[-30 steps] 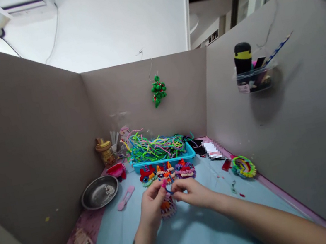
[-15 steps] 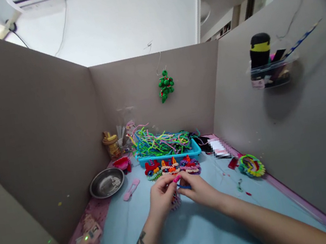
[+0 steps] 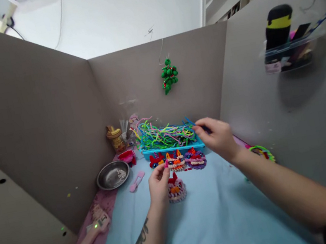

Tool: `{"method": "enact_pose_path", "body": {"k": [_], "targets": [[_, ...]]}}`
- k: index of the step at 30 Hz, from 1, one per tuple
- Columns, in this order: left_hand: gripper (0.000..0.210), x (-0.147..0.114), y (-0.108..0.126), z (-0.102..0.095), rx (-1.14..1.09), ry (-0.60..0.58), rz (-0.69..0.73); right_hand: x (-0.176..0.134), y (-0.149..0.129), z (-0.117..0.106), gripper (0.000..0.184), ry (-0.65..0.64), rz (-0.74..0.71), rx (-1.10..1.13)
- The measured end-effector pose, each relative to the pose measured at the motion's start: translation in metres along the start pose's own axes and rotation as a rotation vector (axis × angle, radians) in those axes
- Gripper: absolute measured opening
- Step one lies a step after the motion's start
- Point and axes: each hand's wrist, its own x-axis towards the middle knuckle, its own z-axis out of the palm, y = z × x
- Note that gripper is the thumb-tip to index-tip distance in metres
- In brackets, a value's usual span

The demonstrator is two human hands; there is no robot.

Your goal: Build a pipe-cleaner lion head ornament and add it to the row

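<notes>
My left hand (image 3: 158,184) is closed, pinching a small bright pink piece (image 3: 166,164) between thumb and fingertips. Just right of it on the blue cloth sits a fuzzy pale pink figure (image 3: 177,192) with red and orange parts. My right hand (image 3: 217,135) is raised at the right end of the blue tray (image 3: 172,150), its fingers closed around a slim blue thing (image 3: 190,121) whose kind I cannot make out. Heaped in the tray are many-coloured pipe cleaners (image 3: 165,135). Three similar fuzzy figures (image 3: 175,162) line up before it.
On the left are a metal bowl (image 3: 113,176) with small pale bits, a pink hair clip (image 3: 137,181) and a pink corded tool (image 3: 90,238) with a green light. A yellow-green ring (image 3: 264,152) lies at right, partly behind my arm. Grey panels (image 3: 143,79) enclose the table.
My right hand has left my left hand and moved forward and right to the tray with the blue thing. My left hand keeps the pink piece. The pale pink figure is more exposed.
</notes>
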Motion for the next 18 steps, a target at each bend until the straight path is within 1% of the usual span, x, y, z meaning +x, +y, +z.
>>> {"method": "enact_pose_path", "body": {"k": [1,2,3,4,5,7,9,11,14,16,18], "targets": [[0.033,0.001,-0.001,-0.001,-0.002,0.015,0.003,0.010,0.009,0.012,0.014,-0.004,-0.054,-0.019],[0.034,0.002,-0.002,-0.002,-0.009,0.031,0.006,0.017,0.019,0.027,0.015,-0.070,-0.095,-0.034],[0.034,0.003,-0.003,-0.004,-0.021,0.048,0.008,0.021,0.028,0.045,0.016,-0.178,-0.120,-0.044],[0.035,0.005,-0.004,-0.005,-0.039,0.069,0.009,0.023,0.036,0.065,0.018,-0.272,-0.113,-0.056],[0.036,0.006,-0.005,-0.006,-0.065,0.096,0.008,0.022,0.041,0.085,0.022,-0.354,-0.060,-0.068],[0.038,0.010,-0.005,-0.008,-0.141,0.171,-0.025,0.016,0.046,0.124,0.030,-0.520,0.092,-0.053],[0.037,0.013,-0.004,-0.009,-0.240,0.251,-0.104,0.008,0.044,0.159,0.025,-0.589,0.121,-0.026],[0.034,0.017,-0.003,-0.011,-0.339,0.313,-0.197,0.002,0.040,0.187,0.027,-0.662,0.137,0.000],[0.031,0.020,-0.004,-0.014,-0.440,0.376,-0.276,0.001,0.040,0.217,0.033,-0.741,0.193,-0.012],[0.031,0.022,-0.004,-0.016,-0.466,0.401,-0.273,0.004,0.046,0.230,0.032,-0.781,0.250,-0.047],[0.034,0.023,-0.004,-0.019,-0.473,0.406,-0.245,0.009,0.054,0.238,0.029,-0.810,0.300,-0.083]]}}
